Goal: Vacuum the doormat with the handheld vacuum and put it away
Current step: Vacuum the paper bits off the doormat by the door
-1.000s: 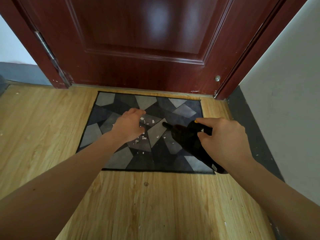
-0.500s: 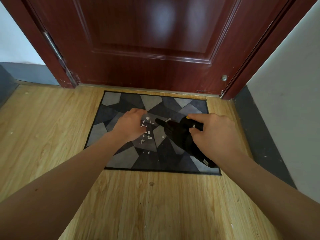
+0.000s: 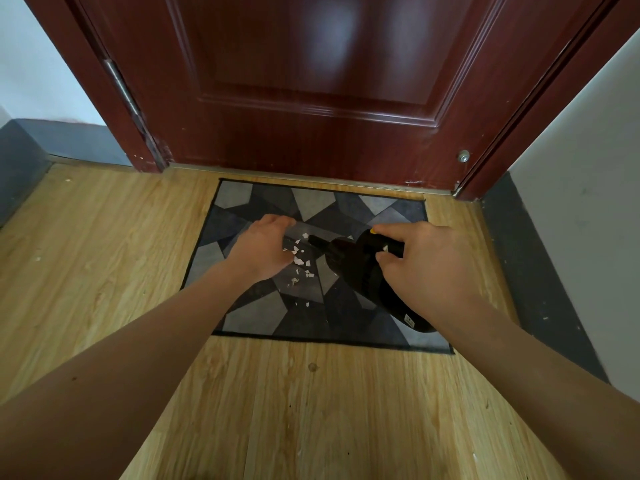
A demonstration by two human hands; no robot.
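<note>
Home entryway — red-brown door (image 3: pixel 311 81), doormat (image 3: pixel 242 317), wood-plank floor (image 3: pixel 104 254).

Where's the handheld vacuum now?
In the head view, the handheld vacuum is over the right half of the doormat, held by the right hand, nozzle pointing left at the white scraps beside the left hand.

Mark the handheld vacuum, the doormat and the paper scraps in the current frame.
handheld vacuum (image 3: pixel 358 268): head view, on its black body.
doormat (image 3: pixel 256 317): head view, on a bare grey patch near its front edge.
paper scraps (image 3: pixel 298 260): head view, on one white scrap mid-mat.
</note>
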